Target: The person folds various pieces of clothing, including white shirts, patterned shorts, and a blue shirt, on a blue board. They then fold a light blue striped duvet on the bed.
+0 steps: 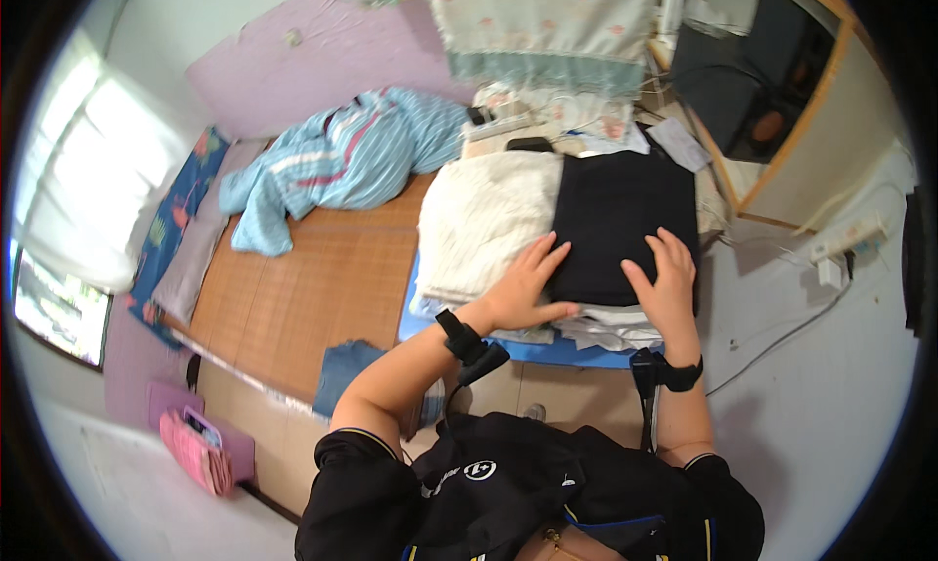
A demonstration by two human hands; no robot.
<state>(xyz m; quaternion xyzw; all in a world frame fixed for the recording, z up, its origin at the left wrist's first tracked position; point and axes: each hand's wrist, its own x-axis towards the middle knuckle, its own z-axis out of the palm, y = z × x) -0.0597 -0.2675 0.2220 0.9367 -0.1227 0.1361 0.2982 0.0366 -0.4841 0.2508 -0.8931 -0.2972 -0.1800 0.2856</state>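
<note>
Two stacks of folded clothes sit side by side on a blue table (596,353). A cream knitted garment (493,209) tops the left stack, and a black folded garment (625,214) tops the right one. My left hand (525,285) rests with fingers spread at the near inner corner of the cream garment, its fingertips at the border of the black one. On the black garment's near right part lies my right hand (666,278), fingers apart and holding nothing. White folded cloth (611,324) shows beneath the black garment.
Left of the table is a bed with a brown mat (303,278), a crumpled light-blue striped quilt (376,155) and blue denim (347,370) at its edge. A floral cloth (547,19) hangs behind. A mirrored cabinet (762,82) and power strip (850,238) stand right.
</note>
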